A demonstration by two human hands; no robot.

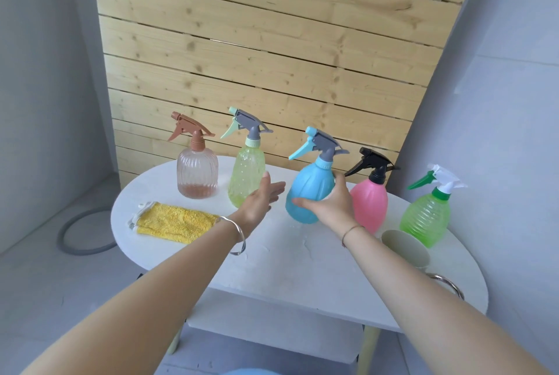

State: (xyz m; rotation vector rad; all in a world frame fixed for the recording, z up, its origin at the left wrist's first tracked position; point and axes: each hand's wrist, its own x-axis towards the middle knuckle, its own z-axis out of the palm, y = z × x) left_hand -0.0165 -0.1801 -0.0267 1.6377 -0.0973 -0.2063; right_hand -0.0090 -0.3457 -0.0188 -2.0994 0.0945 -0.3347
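- White oval table (287,259) carries everything here.
- Blue spray bottle (311,184) mid-row, slightly tilted, between yellow-green bottle (246,169) and pink bottle (370,202).
- Yellow cloth (175,222) lies flat, front left.
- Right hand (332,205) wraps the blue spray bottle's body, thumb on its left side.
- Left hand (260,202) has straight fingers and holds nothing, just in front of the yellow-green bottle; contact unclear.
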